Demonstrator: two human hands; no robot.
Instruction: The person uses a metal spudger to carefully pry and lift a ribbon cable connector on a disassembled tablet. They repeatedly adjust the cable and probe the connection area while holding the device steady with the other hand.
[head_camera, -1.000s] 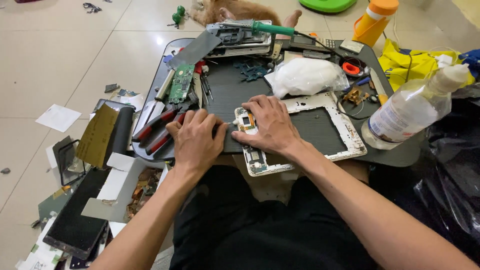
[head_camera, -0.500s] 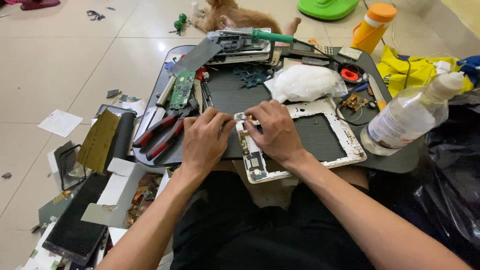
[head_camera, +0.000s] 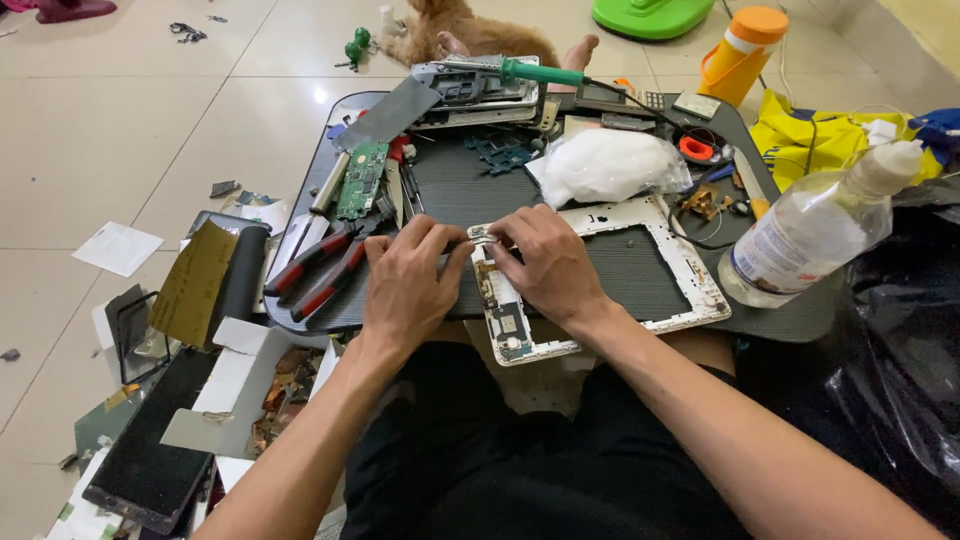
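A white tablet frame (head_camera: 680, 270) with a circuit board at its near left end lies on a dark grooved work mat (head_camera: 450, 190) across my lap. My left hand (head_camera: 405, 285) rests on the mat, its fingertips pinched at the frame's top left corner. My right hand (head_camera: 545, 265) covers the frame's left side, thumb and forefinger meeting the left hand's fingers at that corner. Whatever small part sits between the fingertips is hidden.
Red-handled pliers (head_camera: 320, 265), a green circuit board (head_camera: 362, 180), a grey metal plate (head_camera: 388, 113), a green-handled soldering iron (head_camera: 530, 72) and a white plastic bag (head_camera: 605, 165) lie on the mat. A clear bottle (head_camera: 810, 235) stands right. Screens and paper scraps litter the floor left.
My right hand has moved up from lying flat on the frame to its top left corner. My left hand has shifted right to meet it, and both now pinch there.
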